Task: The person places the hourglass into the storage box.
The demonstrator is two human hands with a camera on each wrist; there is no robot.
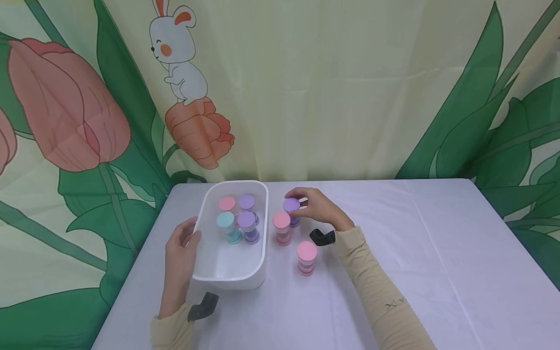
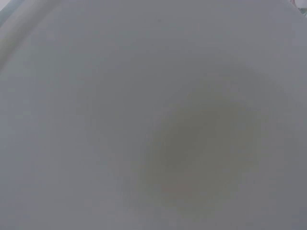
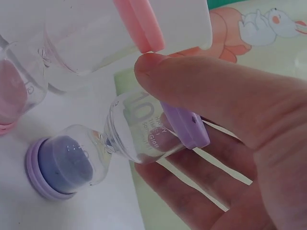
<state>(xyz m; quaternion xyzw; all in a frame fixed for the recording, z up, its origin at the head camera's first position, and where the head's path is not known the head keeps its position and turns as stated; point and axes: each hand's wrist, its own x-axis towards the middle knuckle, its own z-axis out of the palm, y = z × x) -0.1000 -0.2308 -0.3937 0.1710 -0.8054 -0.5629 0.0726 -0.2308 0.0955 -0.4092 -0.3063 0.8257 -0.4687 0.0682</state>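
A: Holds what in the right grip?

B: Clamps thumb and fingers of the right hand (image 1: 321, 206) round the capped upper end of a purple sandglass (image 1: 290, 204), just right of the white tub (image 1: 227, 265). Bares a printed "10" on the glass, plus purple sand in the lower bulb, in the right-wrist view. Cannot tell, from these angles, base contact with the white-covered surface (image 1: 393, 233).

A: And with the left?

B: Sets the left hand (image 1: 181, 248) against the tub's left side, fingertips and thumb at the rim. Cannot tell a clasp from a plain touch; gets only blurred pale white across most of the left-wrist view.

A: Counts how many inside the tub?

B: Makes four, all upright, grouped toward the far half: a pink sandglass (image 1: 227, 204) at back left, a second purple sandglass (image 1: 247, 201) at back right, a blue sandglass (image 1: 226, 221) at front left, a third purple sandglass (image 1: 247, 221) at front right.

A: And outside?

B: Adds two more, upright on the surface: a middle pink sandglass (image 1: 281, 221) near the tub, just in front of the gripped purple piece, and a nearer pink sandglass (image 1: 306, 252) closer to the camera.

A: Sees what behind?

B: Takes in a printed backdrop (image 1: 328, 97) with a white rabbit (image 1: 188, 75) atop an orange carrot (image 1: 194, 131).
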